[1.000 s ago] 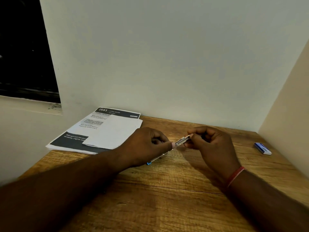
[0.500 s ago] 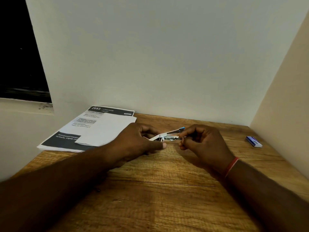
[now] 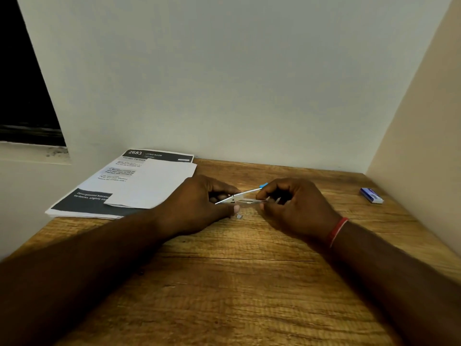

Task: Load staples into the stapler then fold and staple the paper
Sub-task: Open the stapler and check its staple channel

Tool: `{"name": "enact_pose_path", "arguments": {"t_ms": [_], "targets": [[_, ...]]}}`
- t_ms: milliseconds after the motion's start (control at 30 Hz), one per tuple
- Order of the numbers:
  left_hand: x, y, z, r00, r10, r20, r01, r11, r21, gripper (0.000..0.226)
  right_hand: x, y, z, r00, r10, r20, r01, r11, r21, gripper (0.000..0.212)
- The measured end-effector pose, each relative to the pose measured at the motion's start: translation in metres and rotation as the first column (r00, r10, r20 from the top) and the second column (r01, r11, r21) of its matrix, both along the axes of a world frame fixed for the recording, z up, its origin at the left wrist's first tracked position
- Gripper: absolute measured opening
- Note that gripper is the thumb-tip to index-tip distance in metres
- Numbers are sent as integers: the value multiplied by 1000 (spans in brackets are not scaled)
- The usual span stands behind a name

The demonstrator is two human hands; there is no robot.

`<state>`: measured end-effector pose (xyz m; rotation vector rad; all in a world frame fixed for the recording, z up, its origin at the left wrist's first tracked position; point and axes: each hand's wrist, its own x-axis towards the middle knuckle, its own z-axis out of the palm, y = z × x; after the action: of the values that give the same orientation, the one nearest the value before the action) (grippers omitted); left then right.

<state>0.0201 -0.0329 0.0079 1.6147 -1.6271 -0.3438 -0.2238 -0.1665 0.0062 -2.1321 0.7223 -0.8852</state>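
A small metal stapler (image 3: 245, 194) with a blue tip is held just above the wooden desk (image 3: 237, 283), its top arm swung up and open. My left hand (image 3: 202, 204) grips its hinge end. My right hand (image 3: 294, 204) pinches the stapler's lower channel at its front end; whether staples are between those fingers I cannot tell. A tiny metal bit (image 3: 239, 217) lies on the desk below my left thumb. A blank white sheet (image 3: 159, 184) lies on a printed page (image 3: 99, 193) at the back left.
A small blue and white staple box (image 3: 371, 195) lies at the back right of the desk. Walls close the desk in at the back and on the right. A dark window opening (image 3: 22, 78) is at the upper left.
The stapler went from closed and tilted to opened, its blue-tipped arm lifted. Both hands shifted slightly away from me while keeping hold of it.
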Motion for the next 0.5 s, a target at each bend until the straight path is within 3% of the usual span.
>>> {"name": "enact_pose_path", "arguments": {"t_ms": [167,367,500], "targets": [[-1,-1,2,999,-3,35,1,999,47,17,0,0,4,998,-22,-59,20,999,-42,20],[-1,-2,3,993,15,116,-21,998,56,24,1,-1,6,997,-31,-63,22,990,-141,20],[-1,-1,4,994,7,112,-15,998,68,27,2,-3,4,998,-39,-53,32,993,-115,20]]}}
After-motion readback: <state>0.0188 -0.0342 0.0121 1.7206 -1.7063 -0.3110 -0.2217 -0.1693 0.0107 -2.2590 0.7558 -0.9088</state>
